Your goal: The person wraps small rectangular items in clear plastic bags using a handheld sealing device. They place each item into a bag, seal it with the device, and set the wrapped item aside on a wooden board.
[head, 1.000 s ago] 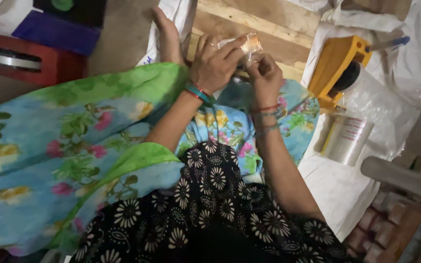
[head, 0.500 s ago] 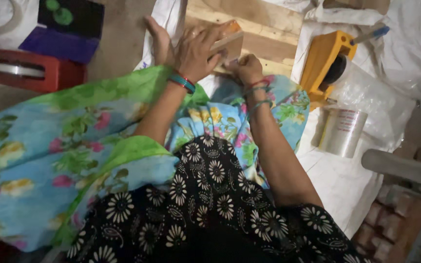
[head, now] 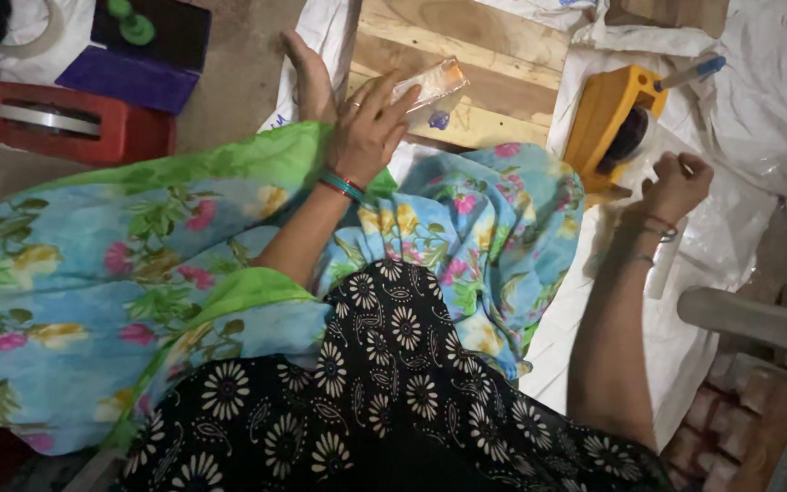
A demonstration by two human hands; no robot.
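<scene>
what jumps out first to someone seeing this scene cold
The bright blue and green floral cloth fills the left and middle, draped over the person's lap. Above it, the left hand holds a small clear plastic packet over the pale wooden pallet. To the right, the right hand is closed in a fist beside the yellow plastic tape dispenser, on white plastic sheeting.
</scene>
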